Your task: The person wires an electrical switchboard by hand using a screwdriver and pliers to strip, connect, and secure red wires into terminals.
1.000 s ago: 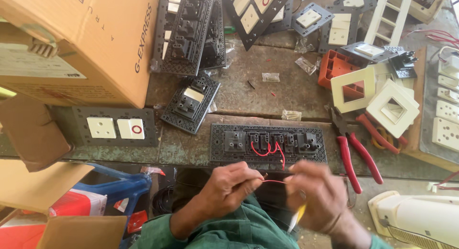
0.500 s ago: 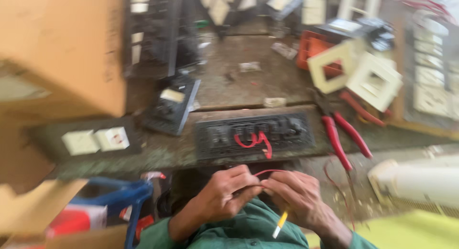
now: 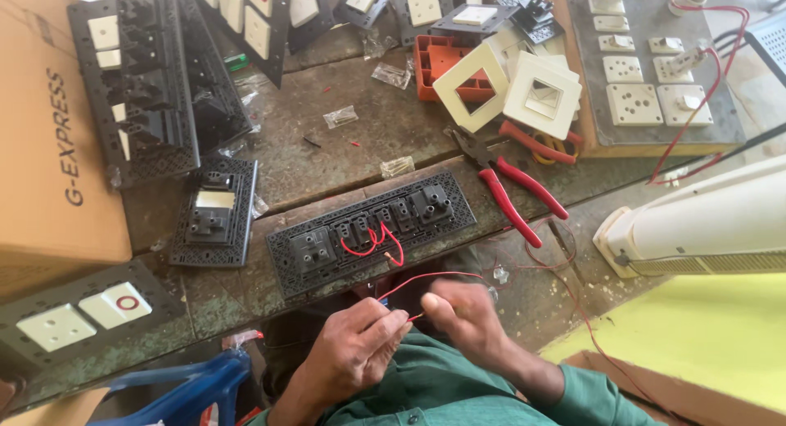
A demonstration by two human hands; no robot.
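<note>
Wire prep, mid-step: left hand (image 3: 356, 348) pinches thin red wire (image 3: 426, 279) just below black switch plate (image 3: 372, 229) at desk (image 3: 344, 152) edge; right hand (image 3: 458, 315) blurred, grip unclear; next likely needs steady feed into a terminal.

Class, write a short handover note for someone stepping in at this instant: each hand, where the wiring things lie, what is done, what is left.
Left hand: pinching a thin red wire near its end.
Right hand: closed at the same wire end, blurred; exact grip unclear.
Black switch plate lies back-up on the bench, beyond the hands; red-handled pliers to its right.
Done: short red loops already link some modules.
Left: the held wire is not yet joined to the plate.
</note>
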